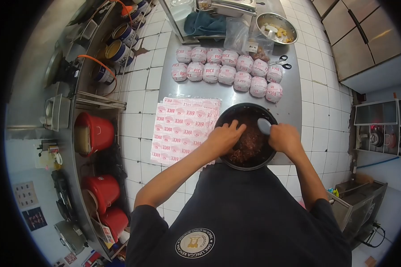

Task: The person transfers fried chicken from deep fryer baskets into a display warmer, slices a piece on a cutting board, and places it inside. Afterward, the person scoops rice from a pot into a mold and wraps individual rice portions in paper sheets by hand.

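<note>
A round black pan [246,168] stands at the near edge of the steel table, holding reddish-brown shredded food [249,144]. My left hand [227,137] reaches over the pan's left side with its fingers apart, and nothing shows in it. At the right rim, my right hand [284,138] is closed around the handle of a pale grey rounded spoon [263,126]; its broad end is over the food. Left of the pan lies a stack of printed RICE wrapping paper [182,129]. Beyond the pan, several paper-wrapped rice parcels [227,74] sit in two rows.
Black-handled scissors [286,66] lie right of the parcels. Farther back are clear plastic bags [237,35], a dark blue cloth [205,24] and a steel bowl [294,31] with yellow food. Red buckets [100,133] and cans [119,52] stand on the left rack.
</note>
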Demonstrator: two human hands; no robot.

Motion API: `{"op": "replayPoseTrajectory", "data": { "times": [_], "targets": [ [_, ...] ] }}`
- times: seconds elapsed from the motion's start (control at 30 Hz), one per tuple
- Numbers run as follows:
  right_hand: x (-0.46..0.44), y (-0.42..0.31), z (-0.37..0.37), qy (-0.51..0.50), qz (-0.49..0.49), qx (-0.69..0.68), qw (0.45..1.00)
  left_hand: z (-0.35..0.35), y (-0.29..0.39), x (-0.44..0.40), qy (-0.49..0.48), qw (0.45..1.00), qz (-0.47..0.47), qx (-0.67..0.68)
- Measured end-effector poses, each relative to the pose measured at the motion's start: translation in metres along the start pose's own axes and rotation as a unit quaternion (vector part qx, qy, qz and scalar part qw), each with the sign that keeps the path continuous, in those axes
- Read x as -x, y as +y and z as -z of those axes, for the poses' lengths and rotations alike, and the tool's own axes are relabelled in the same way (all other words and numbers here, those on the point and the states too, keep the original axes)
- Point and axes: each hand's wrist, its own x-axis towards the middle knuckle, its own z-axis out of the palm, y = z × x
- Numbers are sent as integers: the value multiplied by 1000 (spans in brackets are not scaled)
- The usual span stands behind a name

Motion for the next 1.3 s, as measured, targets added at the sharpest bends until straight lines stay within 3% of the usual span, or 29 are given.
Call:
{"op": "replayPoseTrajectory", "data": {
  "times": [0.1, 0.17, 0.33, 0.43, 0.53, 0.63, 0.83, 1.03, 1.17, 1.23, 1.3],
  "targets": [
    [-7, -20, -25, -24, 16, 15, 999, -46, -1, -19, -4, 999, 21, -49],
    [-2, -33, -34, -2, 54, 6, 999, -41, -3, -23, -16, 999, 24, -17],
    [-2, -37, -33, -42, 10, -139, 989, -48, -11, -9, -36, 997, -11, 69],
    [-1, -46, -42, -22, 23, -175, 984, -45, -8, -3, -76, 990, 32, 111],
    [4, -63, -45, -25, 56, -176, 982, -41, -1, 7, -36, 986, 80, 140],
    [20, -71, -46, 50, 117, -188, 974, -51, 4, 9, 14, 979, 120, 163],
    [37, -78, -35, 99, 102, -161, 977, -32, 17, 8, 121, 937, 198, 263],
    [54, -2, 15, 148, 69, -193, 967, -25, 23, 25, 255, 884, 159, 357],
    [62, 3, 0, 180, 18, -303, 936, -51, 10, 28, 226, 825, 134, 500],
    [74, -18, -14, 175, 24, -293, 940, -50, 12, 30, 200, 793, 117, 563],
    [84, -38, -27, 183, 31, -278, 942, -39, 19, 31, 183, 800, 144, 554]
  ]
}}
